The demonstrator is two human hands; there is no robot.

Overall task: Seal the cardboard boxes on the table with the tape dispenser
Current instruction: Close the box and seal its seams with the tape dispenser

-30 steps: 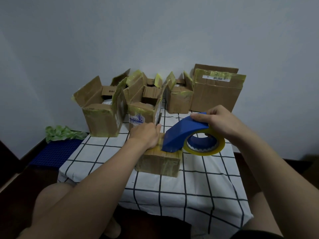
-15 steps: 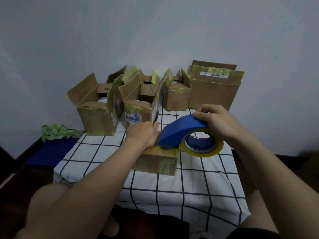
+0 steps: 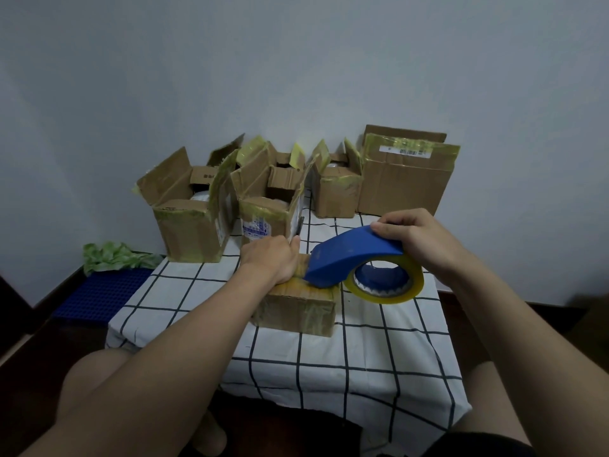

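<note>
A small closed cardboard box (image 3: 296, 308) sits in the middle of the checked tablecloth (image 3: 329, 357). My left hand (image 3: 272, 258) lies on the box's top at its far left, fingers curled over the far edge. My right hand (image 3: 418, 239) grips the blue tape dispenser (image 3: 349, 255) by its curved handle. The dispenser's front edge rests on the box's top, right beside my left hand. Its yellow-tinted tape roll (image 3: 385, 280) hangs off the box's right side.
Along the wall stand three open boxes (image 3: 191, 222) (image 3: 267, 209) (image 3: 334, 189) with raised flaps and a larger taped box (image 3: 403, 179). A blue crate (image 3: 99, 291) with green cloth (image 3: 112, 257) lies on the floor at left. My knees are under the table's near edge.
The dispenser's nose has slid left along the box top toward my left hand. My left hand has stayed on the box.
</note>
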